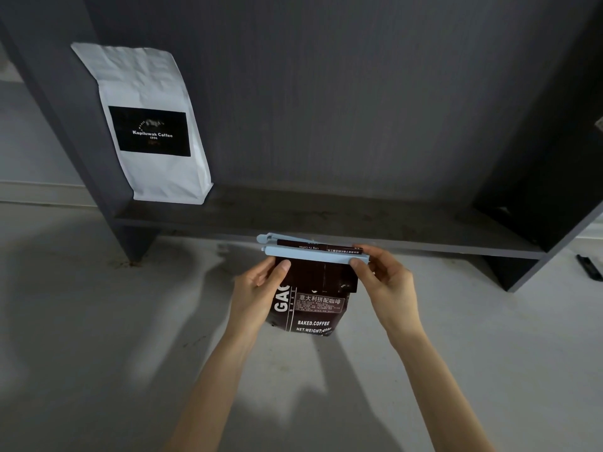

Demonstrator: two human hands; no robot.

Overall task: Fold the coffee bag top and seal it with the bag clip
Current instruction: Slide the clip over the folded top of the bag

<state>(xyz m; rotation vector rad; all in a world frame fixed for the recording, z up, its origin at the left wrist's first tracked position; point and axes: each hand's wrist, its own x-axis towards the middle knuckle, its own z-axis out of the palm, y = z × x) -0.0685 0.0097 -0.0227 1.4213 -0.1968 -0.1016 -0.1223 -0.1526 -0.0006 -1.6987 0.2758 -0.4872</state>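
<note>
Dark brown foil coffee bag (311, 308) with white lettering stands at picture centre, its folded top caught in one long pale blue plastic bag clip (315, 251) lying across it. Left hand (261, 291) wraps the bag's side at nine o'clock, thumb on the front. Right hand (383, 282) pinches the clip's end at three o'clock, fingers closed narrow. One white paper coffee bag (153, 125) stands on the dark grey shelf (326, 216) at eleven o'clock; contents unseen.
</note>
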